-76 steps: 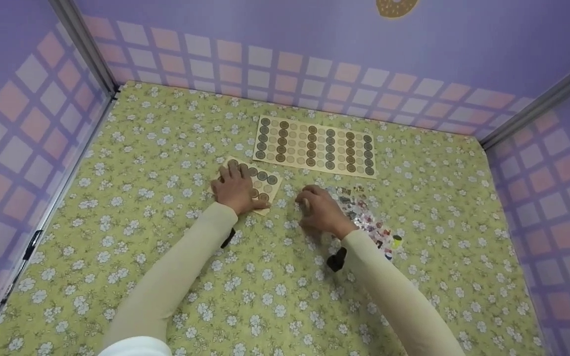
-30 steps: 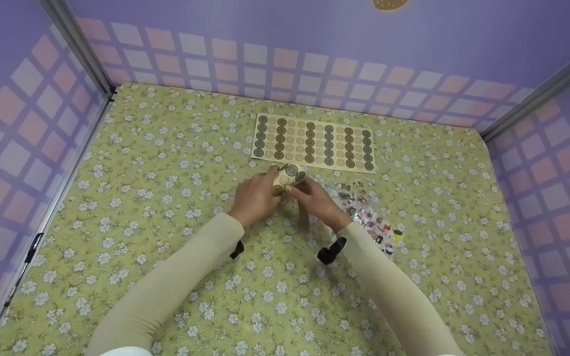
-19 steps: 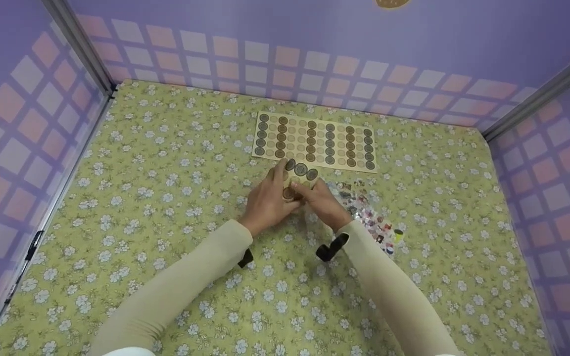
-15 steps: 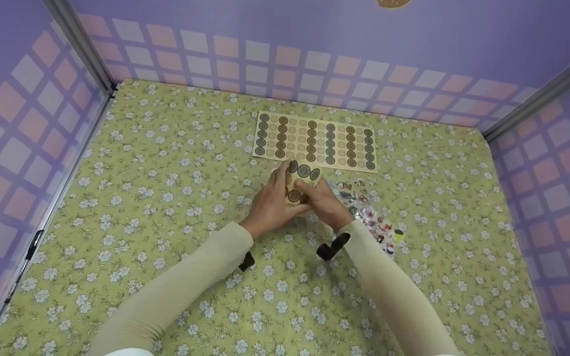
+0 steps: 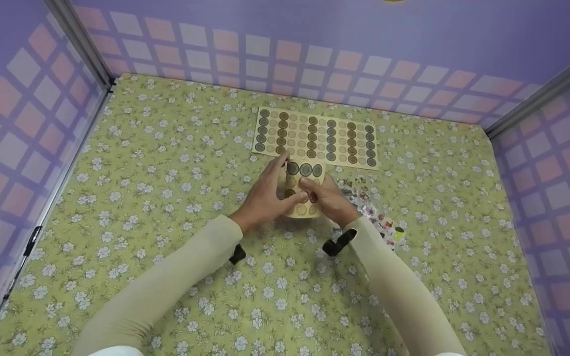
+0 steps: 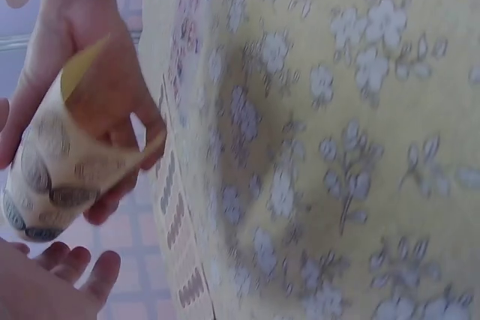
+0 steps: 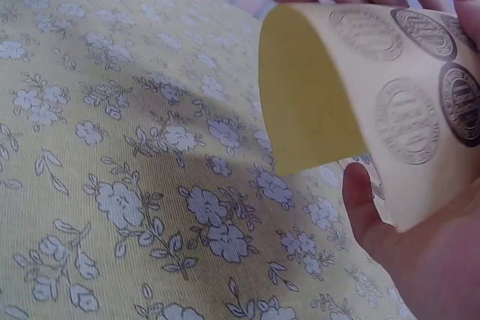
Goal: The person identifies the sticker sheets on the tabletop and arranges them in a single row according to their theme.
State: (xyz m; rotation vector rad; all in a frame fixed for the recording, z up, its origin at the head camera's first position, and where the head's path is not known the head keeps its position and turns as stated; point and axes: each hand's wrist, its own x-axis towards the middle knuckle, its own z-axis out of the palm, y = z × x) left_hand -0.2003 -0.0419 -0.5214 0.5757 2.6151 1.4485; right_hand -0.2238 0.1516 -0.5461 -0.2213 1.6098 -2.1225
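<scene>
A cream sheet of round seal stickers, dark and pale, is held up off the table and bent into a curve. My right hand grips its right side, thumb over the printed face. In the right wrist view, a right fingertip shows at the sheet's lower edge, against the yellow backing. My left hand stands around the left side with thumb and fingers spread. Its thumb overlaps the stickers in the head view; contact is unclear. The left fingers look apart from the sheet in the left wrist view.
Behind the hands a larger sheet of round stickers lies flat. A pile of small colourful stickers lies to the right, partly behind the right hand. The flowered tablecloth meets purple checked walls at back and sides.
The small sticker sheet, flat under my left hand at first, has been lifted and carried right. The right hand came from beside the pile to grip it. Lately its face has turned up and curved more.
</scene>
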